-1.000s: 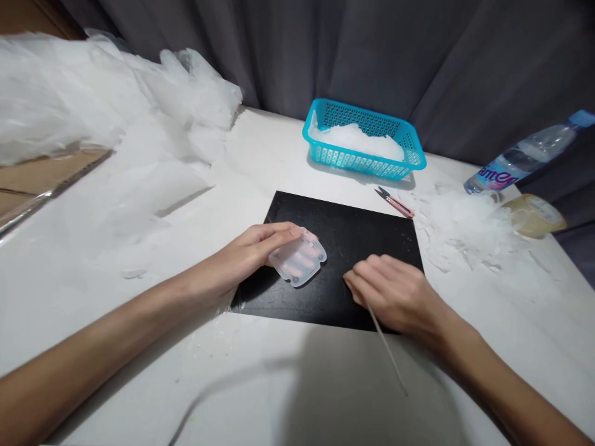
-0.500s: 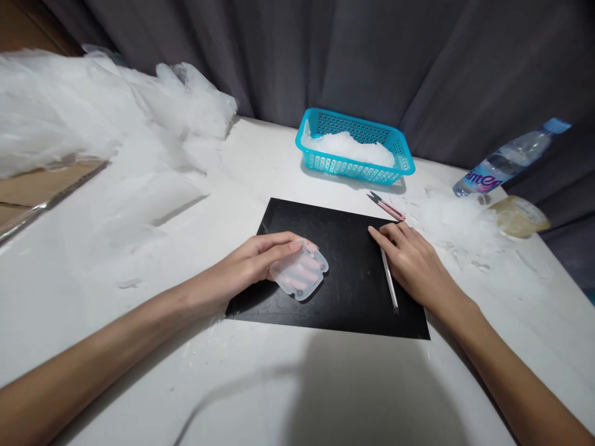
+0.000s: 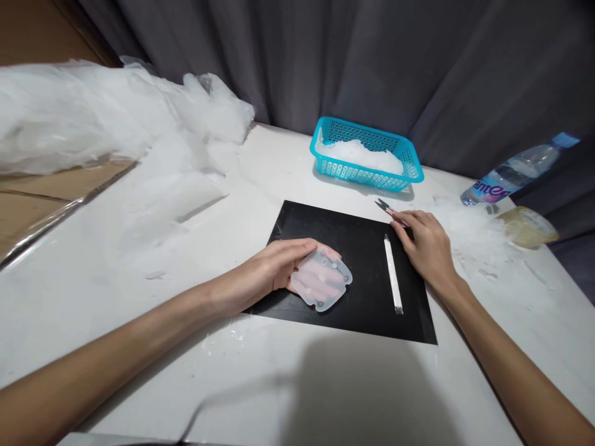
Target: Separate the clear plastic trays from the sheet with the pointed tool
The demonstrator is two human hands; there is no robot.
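My left hand (image 3: 279, 269) is closed on a translucent plastic piece (image 3: 323, 280) with rounded corners and small notches. Its fingers show through from beneath, and the thumb lies along the upper edge. The piece is held over a black mat (image 3: 325, 226). At the mat's far right corner, my right hand (image 3: 426, 238) has its thumb and fingers around the pink handles of a pair of thread snips (image 3: 389, 209), whose dark blades point away to the left. A white pen-like tool (image 3: 393, 272) with a dark tip lies on the mat, left of that hand.
A blue basket (image 3: 367, 179) with white pieces stands at the back. On the right are a water bottle (image 3: 515, 170), a roll of yellowish tape (image 3: 530, 226) and white scraps (image 3: 465, 232). White plastic sheeting (image 3: 139, 118) is heaped at left, above cardboard (image 3: 41, 198).
My right hand has moved from beside the white tool up to the snips and taken hold of their handles. The plastic piece has shifted slightly right in my left hand's grip. The view has shifted slightly.
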